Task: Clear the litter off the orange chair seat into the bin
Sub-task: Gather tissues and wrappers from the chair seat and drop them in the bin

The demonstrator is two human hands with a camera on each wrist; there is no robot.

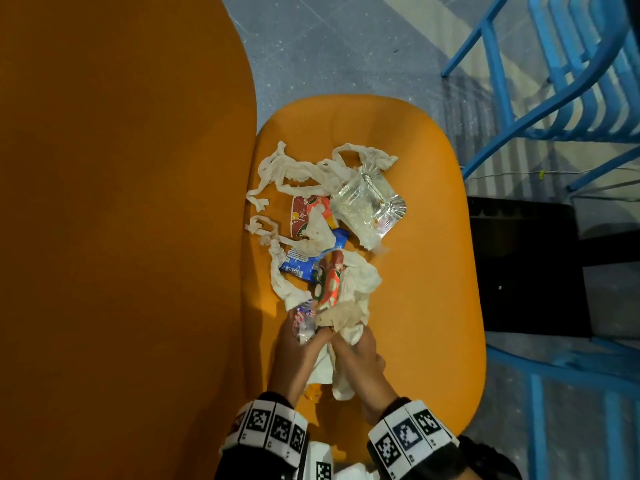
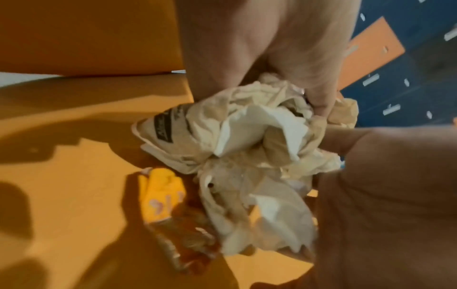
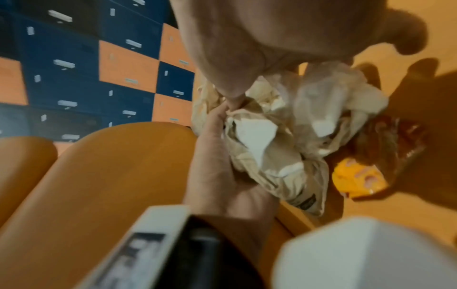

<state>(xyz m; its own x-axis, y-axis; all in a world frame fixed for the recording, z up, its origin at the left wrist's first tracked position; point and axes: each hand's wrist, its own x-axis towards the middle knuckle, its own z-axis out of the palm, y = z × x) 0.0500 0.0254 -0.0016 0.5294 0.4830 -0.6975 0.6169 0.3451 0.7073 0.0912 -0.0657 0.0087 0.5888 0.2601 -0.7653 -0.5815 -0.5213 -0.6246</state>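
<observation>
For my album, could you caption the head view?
Two hands bunch crumpled paper and wrappers on an orange seat.

Hands: two, left hand (image 1: pixel 300 344), right hand (image 1: pixel 356 355)
Orange chair seats (image 1: pixel 433 271): one
Clear bags (image 1: pixel 367 206): one
Printed wrappers (image 1: pixel 304 261): perhaps four
Blue chairs (image 1: pixel 568 81): two

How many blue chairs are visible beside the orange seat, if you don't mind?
2: one blue chair stands at the upper right, another blue chair at the lower right; both are cropped, so more may be hidden.
</observation>
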